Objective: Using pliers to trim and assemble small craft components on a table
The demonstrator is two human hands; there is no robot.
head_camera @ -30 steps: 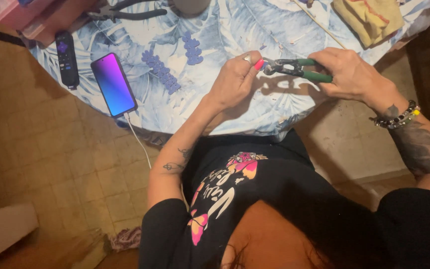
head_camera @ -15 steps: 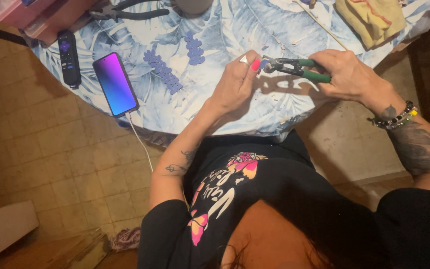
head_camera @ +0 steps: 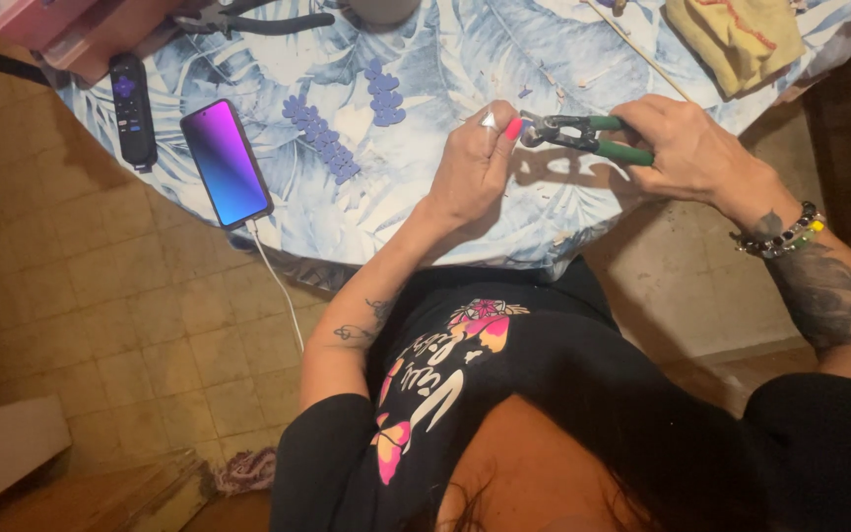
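1. The right hand (head_camera: 696, 153) is clamped around the green handles of a pair of pliers (head_camera: 583, 133), whose dark nose points at the left hand (head_camera: 475, 163).
2. The left hand's fingers are pinched together at the plier tips; whatever tiny piece sits between them is too small for me to make out.
3. To my eye this wants a steady squeeze, wrists braced on the table, and the pink-nailed fingertip kept clear of the nose.
4. The pliers hang just above the near edge of the table (head_camera: 425, 217), over its blue leaf-print cloth.
5. They look slim, with a short blackish head and a rounded opening behind the tips.
6. Toward the left edge lie a lit phone (head_camera: 226, 163) on a white cable and a black remote (head_camera: 132, 108); purple shapes (head_camera: 322, 138) lie mid-table.
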